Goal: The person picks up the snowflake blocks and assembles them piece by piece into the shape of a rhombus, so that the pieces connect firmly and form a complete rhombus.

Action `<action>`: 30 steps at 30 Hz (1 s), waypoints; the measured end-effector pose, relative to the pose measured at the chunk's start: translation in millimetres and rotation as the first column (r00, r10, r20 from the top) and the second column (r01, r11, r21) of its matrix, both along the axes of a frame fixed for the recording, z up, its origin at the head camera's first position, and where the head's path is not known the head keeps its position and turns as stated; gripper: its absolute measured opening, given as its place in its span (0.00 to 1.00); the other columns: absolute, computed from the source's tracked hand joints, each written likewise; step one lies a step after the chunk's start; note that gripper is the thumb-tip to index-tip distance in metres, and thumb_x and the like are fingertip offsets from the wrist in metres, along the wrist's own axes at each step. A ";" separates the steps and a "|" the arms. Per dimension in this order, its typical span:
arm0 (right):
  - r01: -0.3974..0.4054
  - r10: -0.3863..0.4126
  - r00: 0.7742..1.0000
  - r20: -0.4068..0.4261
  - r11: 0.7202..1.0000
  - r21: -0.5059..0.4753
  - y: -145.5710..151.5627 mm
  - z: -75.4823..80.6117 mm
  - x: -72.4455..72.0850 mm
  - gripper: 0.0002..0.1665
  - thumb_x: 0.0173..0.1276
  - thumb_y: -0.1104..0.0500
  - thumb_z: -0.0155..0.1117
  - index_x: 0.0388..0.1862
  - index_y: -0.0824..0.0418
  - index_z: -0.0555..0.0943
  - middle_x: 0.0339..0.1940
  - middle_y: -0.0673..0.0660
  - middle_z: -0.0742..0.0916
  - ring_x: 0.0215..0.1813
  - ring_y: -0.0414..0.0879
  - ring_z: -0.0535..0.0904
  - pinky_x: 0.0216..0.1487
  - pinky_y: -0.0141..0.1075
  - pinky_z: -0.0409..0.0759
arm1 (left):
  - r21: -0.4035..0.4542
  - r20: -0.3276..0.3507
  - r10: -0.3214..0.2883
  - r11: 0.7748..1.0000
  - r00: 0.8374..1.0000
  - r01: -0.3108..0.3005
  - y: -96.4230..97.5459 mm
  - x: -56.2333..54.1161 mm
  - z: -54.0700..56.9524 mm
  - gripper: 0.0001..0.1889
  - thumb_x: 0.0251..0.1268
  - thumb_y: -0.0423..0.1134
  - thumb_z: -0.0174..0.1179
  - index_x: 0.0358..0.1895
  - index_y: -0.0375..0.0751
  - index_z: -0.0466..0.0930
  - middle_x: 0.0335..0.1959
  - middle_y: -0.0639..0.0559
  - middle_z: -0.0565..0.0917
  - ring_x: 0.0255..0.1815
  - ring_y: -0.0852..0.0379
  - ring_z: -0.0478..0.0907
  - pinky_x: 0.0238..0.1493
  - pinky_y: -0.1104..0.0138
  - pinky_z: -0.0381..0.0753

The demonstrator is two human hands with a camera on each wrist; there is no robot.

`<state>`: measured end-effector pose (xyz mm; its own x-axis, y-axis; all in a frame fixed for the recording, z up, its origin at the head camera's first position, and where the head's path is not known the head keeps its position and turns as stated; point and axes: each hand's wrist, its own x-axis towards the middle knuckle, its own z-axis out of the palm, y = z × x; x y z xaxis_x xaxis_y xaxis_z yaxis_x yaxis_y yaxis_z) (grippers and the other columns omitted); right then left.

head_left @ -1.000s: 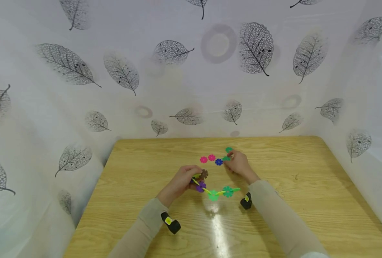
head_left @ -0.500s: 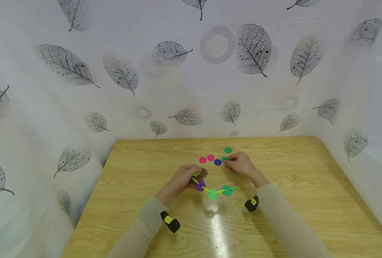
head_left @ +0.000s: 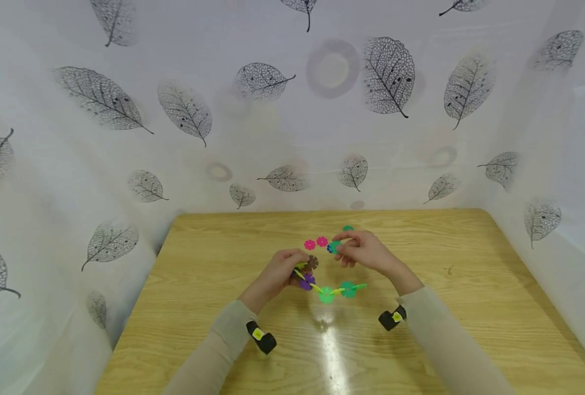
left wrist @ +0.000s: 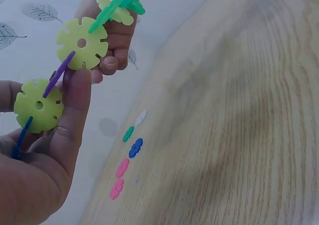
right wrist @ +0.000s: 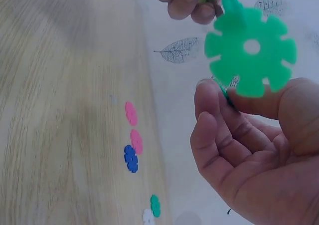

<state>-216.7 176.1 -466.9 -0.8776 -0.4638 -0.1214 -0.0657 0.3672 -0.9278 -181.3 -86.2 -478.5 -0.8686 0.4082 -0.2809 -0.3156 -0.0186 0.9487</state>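
Note:
My left hand (head_left: 279, 272) pinches one end of a chain of slotted, flower-shaped plastic discs. At that end are a brown disc (head_left: 313, 262), a purple disc (head_left: 307, 282) and a lime disc (left wrist: 39, 116) with a blue one edge-on. The chain hangs rightward through a light green disc (head_left: 326, 295) to a green disc (head_left: 348, 289) and another green one seen edge-on. My right hand (head_left: 369, 251) pinches a loose green disc (head_left: 335, 248) between thumb and fingers, raised above the table. In the right wrist view it shows only as a thin edge behind the chain's large green disc (right wrist: 234, 65).
Two pink discs (head_left: 309, 244) lie flat toward the table's (head_left: 223, 230) back. Beside them are a blue disc (left wrist: 135, 147), a green disc (left wrist: 128, 133) and a white one (left wrist: 141, 117). A leaf-patterned curtain (head_left: 282, 126) borders the table behind and at both sides.
The right hand has picked up a green disc from the table beside the blue one and raised it leftward, toward the chain. The left hand with the chain stays nearly still.

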 end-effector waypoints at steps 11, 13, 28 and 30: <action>-0.120 0.120 0.986 -0.117 0.993 0.010 -9.4 12.2 9.0 0.09 0.80 0.62 0.61 0.53 0.63 0.84 0.39 0.57 0.93 0.31 0.53 0.89 0.33 0.35 0.84 | -0.005 0.015 0.001 1.000 1.000 -0.001 1.6 -1.9 2.1 0.16 0.79 0.41 0.53 0.49 0.31 0.84 0.33 0.52 0.84 0.26 0.61 0.83 0.31 0.68 0.90; -0.133 0.133 0.983 -0.129 0.991 0.012 -9.6 12.1 10.3 0.10 0.79 0.63 0.62 0.54 0.62 0.85 0.39 0.57 0.93 0.31 0.54 0.89 0.34 0.34 0.83 | 0.000 0.019 -0.002 1.000 1.000 0.002 1.7 -1.8 2.6 0.15 0.79 0.41 0.53 0.48 0.32 0.84 0.31 0.52 0.84 0.26 0.61 0.83 0.31 0.68 0.90; -0.143 0.143 0.976 -0.164 0.990 0.011 -13.3 13.9 15.0 0.06 0.78 0.61 0.65 0.47 0.59 0.88 0.34 0.53 0.88 0.30 0.46 0.87 0.32 0.34 0.82 | 0.003 0.015 -0.015 1.000 1.000 0.014 2.7 -2.4 3.8 0.17 0.79 0.41 0.52 0.48 0.29 0.84 0.29 0.52 0.83 0.25 0.61 0.82 0.30 0.68 0.89; -0.138 0.137 0.977 -0.163 0.990 0.008 -14.1 14.2 15.7 0.06 0.77 0.60 0.66 0.46 0.60 0.88 0.34 0.53 0.88 0.30 0.48 0.87 0.32 0.35 0.83 | 0.003 0.014 -0.010 1.000 1.000 0.010 3.0 -2.6 3.4 0.16 0.80 0.40 0.51 0.47 0.30 0.84 0.29 0.52 0.82 0.25 0.61 0.82 0.30 0.68 0.89</action>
